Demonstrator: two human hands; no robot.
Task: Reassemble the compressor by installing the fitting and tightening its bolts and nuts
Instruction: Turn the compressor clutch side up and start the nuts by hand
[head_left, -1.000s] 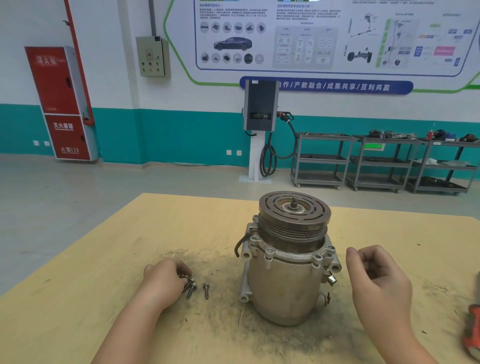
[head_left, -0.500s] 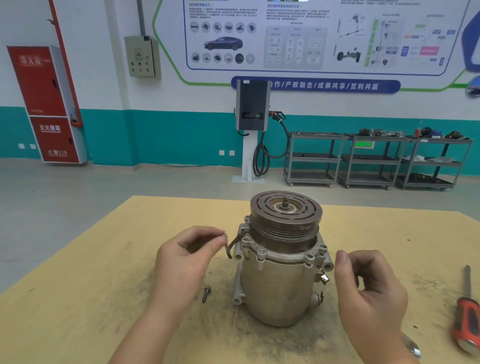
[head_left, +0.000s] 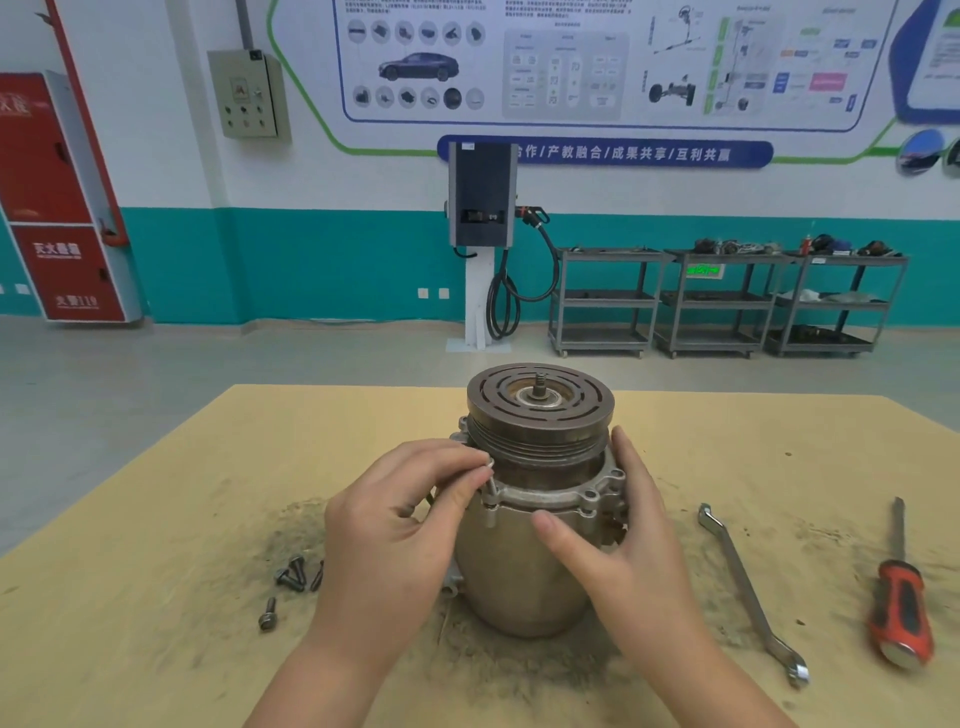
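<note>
Surface: I see a pale yellow board tabletop (head_left: 156, 519) smeared with dark grit and sawdust around the middle.
Room: behind the table I see a grey floor, a white wall with a teal lower band, a charging post (head_left: 480, 244) with its cable looped, three grey shelf carts (head_left: 727, 301), a red cabinet (head_left: 57, 208) at far left, and a grey control box (head_left: 247, 93) on the wall.
Compressor: I see the compressor (head_left: 535, 499) standing upright at the table's centre, its grooved pulley on top and its rounded body below.
Left hand: my left hand (head_left: 400, 535) has thumb and forefinger pressed together on the head of a bolt (head_left: 490, 480); the other fingers curl in beneath. The bolt stands upright with its shank in a hole of the flange at the compressor's near-left edge.
Right hand: my right hand (head_left: 623, 545) is spread round the compressor's right side, thumb lying across the front of the body just under the flange, fingers reaching up behind toward the pulley. I cannot tell how hard it presses.
Loose bolts: several loose bolts (head_left: 291, 582) lie on the grit left of the compressor, near my left wrist.
Tools: a wrench (head_left: 748, 587) lies right of the compressor; further right is a red-handled screwdriver (head_left: 901, 597).
</note>
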